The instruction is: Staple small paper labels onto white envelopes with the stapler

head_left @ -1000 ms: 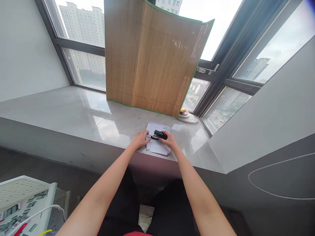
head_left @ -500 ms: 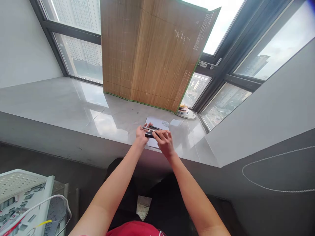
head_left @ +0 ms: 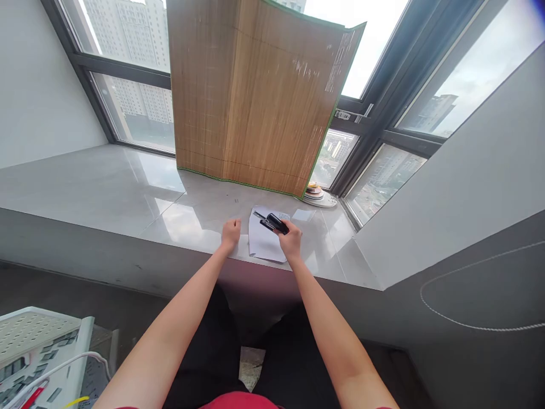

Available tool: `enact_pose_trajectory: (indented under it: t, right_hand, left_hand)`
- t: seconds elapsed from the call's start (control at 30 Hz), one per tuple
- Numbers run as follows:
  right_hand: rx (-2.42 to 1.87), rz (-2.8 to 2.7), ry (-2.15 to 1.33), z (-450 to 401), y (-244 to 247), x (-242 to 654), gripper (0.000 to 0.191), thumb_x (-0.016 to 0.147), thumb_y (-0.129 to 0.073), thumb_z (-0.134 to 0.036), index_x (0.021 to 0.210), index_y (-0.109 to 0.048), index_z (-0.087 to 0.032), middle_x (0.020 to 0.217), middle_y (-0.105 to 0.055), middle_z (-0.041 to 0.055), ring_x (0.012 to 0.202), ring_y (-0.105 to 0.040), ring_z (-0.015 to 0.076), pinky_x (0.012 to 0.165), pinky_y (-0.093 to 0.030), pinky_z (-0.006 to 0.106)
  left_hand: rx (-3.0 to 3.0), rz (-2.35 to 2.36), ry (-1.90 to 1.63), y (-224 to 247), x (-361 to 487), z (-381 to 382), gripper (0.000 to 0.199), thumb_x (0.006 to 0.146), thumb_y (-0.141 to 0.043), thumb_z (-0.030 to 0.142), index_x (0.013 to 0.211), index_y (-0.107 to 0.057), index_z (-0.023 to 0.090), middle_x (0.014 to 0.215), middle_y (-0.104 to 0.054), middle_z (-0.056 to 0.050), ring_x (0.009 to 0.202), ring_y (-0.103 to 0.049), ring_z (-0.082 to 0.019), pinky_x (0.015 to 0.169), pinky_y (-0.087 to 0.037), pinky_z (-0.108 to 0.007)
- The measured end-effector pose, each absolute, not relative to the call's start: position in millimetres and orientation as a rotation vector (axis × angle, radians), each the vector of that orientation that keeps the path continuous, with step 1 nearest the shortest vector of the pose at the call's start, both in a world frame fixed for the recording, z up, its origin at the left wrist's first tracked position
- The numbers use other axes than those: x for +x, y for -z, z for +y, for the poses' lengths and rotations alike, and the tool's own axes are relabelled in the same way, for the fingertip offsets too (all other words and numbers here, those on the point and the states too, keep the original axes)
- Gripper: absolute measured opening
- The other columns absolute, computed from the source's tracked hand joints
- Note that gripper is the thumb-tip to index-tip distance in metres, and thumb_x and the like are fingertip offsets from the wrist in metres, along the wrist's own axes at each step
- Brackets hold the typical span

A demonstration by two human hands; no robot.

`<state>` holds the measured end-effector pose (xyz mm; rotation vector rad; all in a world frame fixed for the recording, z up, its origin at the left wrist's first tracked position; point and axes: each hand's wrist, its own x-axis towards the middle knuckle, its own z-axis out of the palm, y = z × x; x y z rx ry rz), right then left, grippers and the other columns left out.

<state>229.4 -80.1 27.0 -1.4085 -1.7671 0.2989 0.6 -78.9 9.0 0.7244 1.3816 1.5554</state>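
Note:
My right hand (head_left: 290, 240) grips a black stapler (head_left: 277, 223) by its rear end, above the white paper (head_left: 266, 245). The stapler is hinged apart, with a thin metal part between its black top and base pointing away to the left. To the left of the paper, my left hand (head_left: 231, 233) is closed in a fist over the sill. Its curled fingers hide whatever may be inside. The paper lies on the grey tiled sill (head_left: 204, 196) and carries a printed patch near its far right corner.
A brown bamboo mat (head_left: 255, 102) leans against the window behind the sill. Stacked plates (head_left: 317, 194) stand at its right corner. At lower left is a white perforated rack (head_left: 38, 335) with a white cable. A cord (head_left: 468, 325) hangs at right.
My left hand has left the stapler, moved left and closed from an open palm into a fist. My right hand now holds the stapler alone, its front turned away from me.

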Motion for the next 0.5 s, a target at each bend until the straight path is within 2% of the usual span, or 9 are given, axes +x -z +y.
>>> enact_pose_trajectory:
  t: [0.1,0.17,0.23,0.3,0.37,0.43,0.5]
  right_hand:
    - [-1.463,-1.731,-0.440,-53.9,-15.2,227.9,0.035,0.092,-0.068,-0.022,0.125,-0.078,-0.021,0.117,-0.082,0.0095,0.112,-0.076,0.0273,0.103,-0.057,0.039]
    - [-1.479,-1.749,-0.460,-40.8,-7.0,227.1,0.033,0.088,-0.073,-0.020,0.121,-0.079,-0.021,0.116,-0.082,0.0094,0.113,-0.075,0.0279,0.104,-0.057,0.040]
    - [-1.480,-1.774,-0.483,-32.8,-0.8,227.0,0.033,0.086,-0.077,-0.019,0.119,-0.079,-0.021,0.117,-0.081,0.0107,0.114,-0.074,0.0301,0.107,-0.056,0.043]
    - [-1.446,-1.783,-0.479,-31.3,0.5,227.5,0.035,0.086,-0.080,-0.022,0.121,-0.079,-0.021,0.121,-0.080,0.0132,0.118,-0.072,0.0333,0.109,-0.054,0.047]
    - [-1.360,-1.784,-0.387,-37.3,-4.4,226.2,0.037,0.087,-0.084,-0.027,0.123,-0.078,-0.021,0.127,-0.079,0.0156,0.124,-0.068,0.0362,0.113,-0.052,0.051]
    - [-1.219,-1.796,-0.270,-51.1,-14.8,220.8,0.026,0.091,-0.081,-0.030,0.116,-0.078,-0.022,0.124,-0.078,0.0149,0.124,-0.065,0.0357,0.114,-0.050,0.052]
    - [-1.077,-1.827,-0.264,-70.1,-27.3,210.3,0.008,0.097,-0.075,-0.030,0.100,-0.078,-0.024,0.110,-0.079,0.0110,0.111,-0.067,0.0313,0.107,-0.052,0.047]
  left_hand:
    - [0.819,1.347,-1.510,-11.4,-3.0,-81.7,0.052,0.101,-0.062,0.024,0.058,-0.034,0.024,0.056,-0.027,0.003,0.058,-0.031,-0.014,0.054,-0.027,-0.029]
    - [0.819,1.296,-1.490,-13.7,-0.8,-85.1,0.051,0.104,-0.056,0.027,0.060,-0.032,0.024,0.056,-0.026,0.004,0.053,-0.025,-0.013,0.050,-0.024,-0.027]
    - [0.791,1.230,-1.475,-16.4,2.8,-89.9,0.048,0.110,-0.047,0.030,0.065,-0.032,0.025,0.058,-0.026,0.006,0.049,-0.025,-0.011,0.047,-0.026,-0.025]
    - [0.651,1.070,-1.489,-20.2,8.2,-95.3,0.045,0.114,-0.039,0.031,0.070,-0.039,0.024,0.061,-0.034,0.005,0.048,-0.035,-0.010,0.048,-0.036,-0.022]
    - [0.400,0.853,-1.523,-25.3,16.2,-100.1,0.042,0.117,-0.035,0.032,0.080,-0.053,0.021,0.068,-0.051,0.000,0.058,-0.057,-0.011,0.058,-0.051,-0.021]
    - [0.188,0.656,-1.545,-31.5,26.8,-104.1,0.043,0.119,-0.032,0.036,0.097,-0.064,0.017,0.085,-0.069,-0.010,0.080,-0.075,-0.017,0.075,-0.063,-0.028]
    - [0.152,0.539,-1.536,-37.8,38.9,-107.9,0.051,0.120,-0.029,0.045,0.112,-0.068,0.013,0.108,-0.077,-0.020,0.105,-0.080,-0.025,0.093,-0.066,-0.037]
